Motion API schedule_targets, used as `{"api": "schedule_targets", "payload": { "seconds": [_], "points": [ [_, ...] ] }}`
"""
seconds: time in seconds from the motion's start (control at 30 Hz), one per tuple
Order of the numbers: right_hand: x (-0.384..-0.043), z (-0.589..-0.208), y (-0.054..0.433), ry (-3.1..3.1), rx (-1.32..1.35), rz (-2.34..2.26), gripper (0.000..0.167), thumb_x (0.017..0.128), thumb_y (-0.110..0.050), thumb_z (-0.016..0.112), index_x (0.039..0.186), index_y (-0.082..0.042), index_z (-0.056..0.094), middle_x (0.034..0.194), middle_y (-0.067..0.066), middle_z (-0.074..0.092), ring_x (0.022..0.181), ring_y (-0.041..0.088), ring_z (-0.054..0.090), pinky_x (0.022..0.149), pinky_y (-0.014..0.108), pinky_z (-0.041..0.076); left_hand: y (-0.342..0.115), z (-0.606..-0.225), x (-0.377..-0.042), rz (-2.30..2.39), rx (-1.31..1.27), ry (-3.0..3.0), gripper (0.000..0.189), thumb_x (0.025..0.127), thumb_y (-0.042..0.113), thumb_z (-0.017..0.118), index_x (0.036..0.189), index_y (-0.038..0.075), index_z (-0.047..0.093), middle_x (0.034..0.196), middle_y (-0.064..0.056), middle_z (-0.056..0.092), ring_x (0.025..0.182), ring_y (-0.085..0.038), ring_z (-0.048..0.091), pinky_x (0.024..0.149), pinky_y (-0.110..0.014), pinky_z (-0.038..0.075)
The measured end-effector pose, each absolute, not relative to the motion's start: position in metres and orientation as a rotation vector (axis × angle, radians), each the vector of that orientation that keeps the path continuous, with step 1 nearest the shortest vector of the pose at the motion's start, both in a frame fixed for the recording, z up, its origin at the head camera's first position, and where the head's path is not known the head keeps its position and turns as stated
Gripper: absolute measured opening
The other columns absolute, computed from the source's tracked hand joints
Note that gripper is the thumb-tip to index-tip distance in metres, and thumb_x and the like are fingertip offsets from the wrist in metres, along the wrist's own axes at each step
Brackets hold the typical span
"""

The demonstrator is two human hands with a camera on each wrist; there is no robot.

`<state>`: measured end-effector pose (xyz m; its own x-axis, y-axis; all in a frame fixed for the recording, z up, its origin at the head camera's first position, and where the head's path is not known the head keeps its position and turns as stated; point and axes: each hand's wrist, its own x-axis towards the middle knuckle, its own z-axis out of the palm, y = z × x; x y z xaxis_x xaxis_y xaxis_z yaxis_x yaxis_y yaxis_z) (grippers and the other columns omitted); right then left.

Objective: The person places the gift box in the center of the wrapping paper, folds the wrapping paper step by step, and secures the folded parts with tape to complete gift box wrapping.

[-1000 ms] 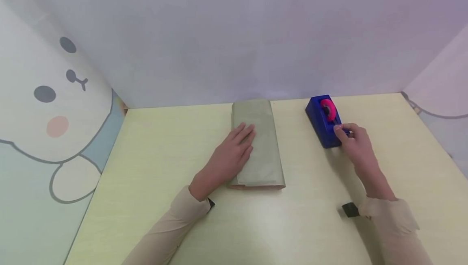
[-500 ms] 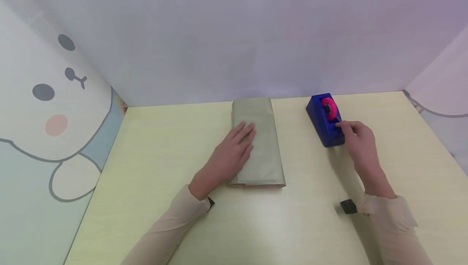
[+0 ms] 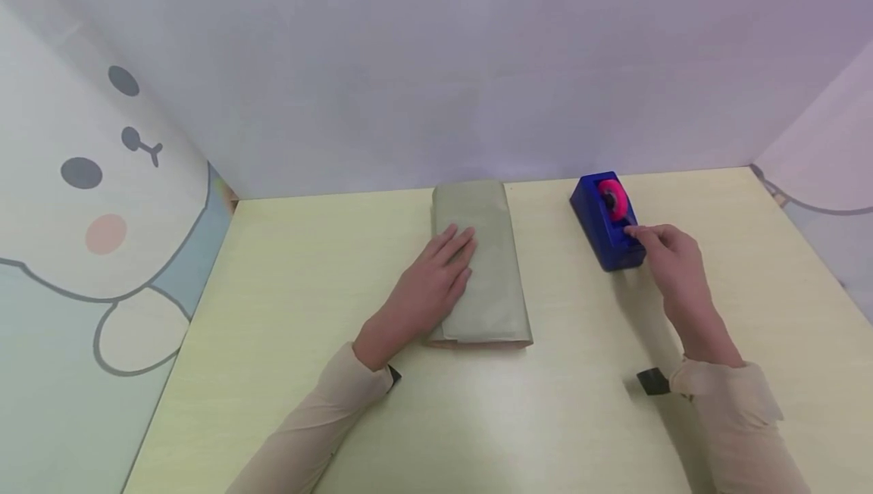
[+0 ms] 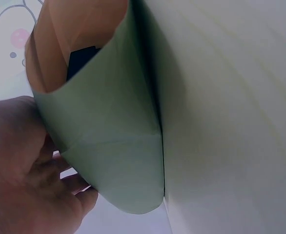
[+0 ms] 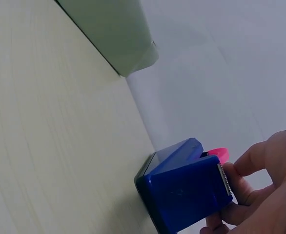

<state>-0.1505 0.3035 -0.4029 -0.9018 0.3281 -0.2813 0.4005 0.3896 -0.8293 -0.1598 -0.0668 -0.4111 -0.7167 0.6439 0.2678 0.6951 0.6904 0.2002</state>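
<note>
A flat bundle in grey-green paper lies lengthwise on the table. My left hand rests on its left side with fingers extended. From the left wrist, the near end of the paper gapes, showing a brown inner face and a dark thing inside. To the right stands a blue tape dispenser carrying a pink-cored tape roll. At its front, my right hand has thumb and forefinger pinched together on the tape's end, right by the toothed cutter. The clear tape itself hardly shows.
The pale wooden table meets a whitish backdrop at its far edge, close behind the bundle and dispenser. A cartoon-printed sheet borders the left side. A dark wrist-camera piece projects from the right cuff.
The right hand has shifted slightly right and back at the dispenser's front, its thumb and forefinger still together. The left hand stays on the bundle.
</note>
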Motion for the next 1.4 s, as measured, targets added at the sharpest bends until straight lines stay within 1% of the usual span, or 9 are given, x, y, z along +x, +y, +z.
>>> {"api": "schedule_targets", "payload": {
  "seconds": [0.2,0.37,0.5,0.63,0.77,0.87,1.03,1.2,1.4],
  "points": [
    [-0.15,-0.405,0.305,2.492,0.684,-1.644,0.047,0.108,-0.048,0.045,0.122,-0.007,0.061,0.149,-0.008,0.058,0.144,0.021,0.036,0.111,0.041,0.029,-0.067,-0.411,-0.161,-0.448,-1.089,-2.741,0.047,0.11,0.021,0.052,0.152,-0.001,0.05,0.163,-0.014,0.046,0.157,-0.035,0.035,0.129,-0.045,0.029],
    [-0.147,-0.407,0.306,2.443,0.656,-1.752,0.038,0.108,-0.039,0.046,0.106,-0.003,0.058,0.118,-0.036,0.068,0.155,0.02,0.025,0.121,0.047,0.019,-0.068,-0.411,-0.16,-0.465,-1.092,-2.736,0.047,0.109,0.02,0.052,0.151,-0.002,0.051,0.163,-0.014,0.046,0.156,-0.036,0.036,0.128,-0.046,0.03],
    [-0.145,-0.408,0.308,2.393,0.619,-1.85,0.03,0.108,-0.03,0.045,0.1,-0.003,0.055,0.099,-0.04,0.067,0.161,0.021,0.017,0.129,0.05,0.009,-0.068,-0.411,-0.16,-0.467,-1.091,-2.739,0.047,0.109,0.02,0.053,0.151,-0.002,0.051,0.163,-0.014,0.046,0.156,-0.036,0.036,0.128,-0.047,0.031],
    [-0.142,-0.411,0.31,2.365,0.582,-1.903,0.028,0.108,-0.026,0.044,0.101,0.0,0.055,0.113,-0.034,0.07,0.163,0.023,0.014,0.132,0.051,0.005,-0.068,-0.411,-0.16,-0.468,-1.091,-2.735,0.047,0.109,0.02,0.053,0.151,-0.002,0.051,0.163,-0.014,0.047,0.156,-0.036,0.036,0.127,-0.047,0.032],
    [-0.138,-0.415,0.316,2.386,0.534,-1.858,0.035,0.11,-0.033,0.044,0.122,-0.005,0.062,0.145,-0.023,0.061,0.163,0.02,0.013,0.132,0.051,0.005,-0.068,-0.411,-0.16,-0.457,-1.09,-2.73,0.047,0.109,0.02,0.053,0.151,-0.001,0.051,0.163,-0.014,0.047,0.156,-0.035,0.036,0.127,-0.047,0.033],
    [-0.134,-0.42,0.32,2.421,0.476,-1.837,0.042,0.111,-0.038,0.044,0.134,-0.007,0.061,0.156,-0.019,0.052,0.162,0.016,0.016,0.133,0.05,0.004,-0.068,-0.412,-0.16,-0.443,-1.088,-2.73,0.047,0.109,0.02,0.053,0.152,-0.001,0.051,0.163,-0.014,0.046,0.156,-0.035,0.036,0.127,-0.046,0.033],
    [-0.129,-0.427,0.325,2.471,0.382,-1.901,0.04,0.111,-0.036,0.048,0.121,-0.003,0.066,0.147,-0.024,0.058,0.155,0.007,0.028,0.133,0.034,0.009,-0.069,-0.413,-0.16,-0.435,-1.083,-2.735,0.048,0.11,0.021,0.052,0.152,0.0,0.05,0.164,-0.013,0.045,0.157,-0.034,0.035,0.128,-0.044,0.032],
    [-0.127,-0.428,0.325,2.437,0.377,-2.015,0.031,0.109,-0.027,0.054,0.108,-0.002,0.072,0.133,-0.026,0.065,0.15,0.005,0.034,0.123,0.013,0.019,-0.069,-0.414,-0.16,-0.459,-1.087,-2.737,0.048,0.11,0.022,0.052,0.152,-0.001,0.05,0.164,-0.013,0.045,0.157,-0.035,0.034,0.128,-0.044,0.031],
    [-0.128,-0.427,0.325,2.478,0.426,-1.91,0.033,0.109,-0.024,0.05,0.101,0.005,0.067,0.135,-0.027,0.062,0.15,0.004,0.032,0.122,0.012,0.021,-0.069,-0.414,-0.161,-0.46,-1.091,-2.734,0.048,0.11,0.022,0.051,0.152,-0.001,0.05,0.164,-0.013,0.045,0.157,-0.034,0.034,0.128,-0.044,0.03]
  ]
}}
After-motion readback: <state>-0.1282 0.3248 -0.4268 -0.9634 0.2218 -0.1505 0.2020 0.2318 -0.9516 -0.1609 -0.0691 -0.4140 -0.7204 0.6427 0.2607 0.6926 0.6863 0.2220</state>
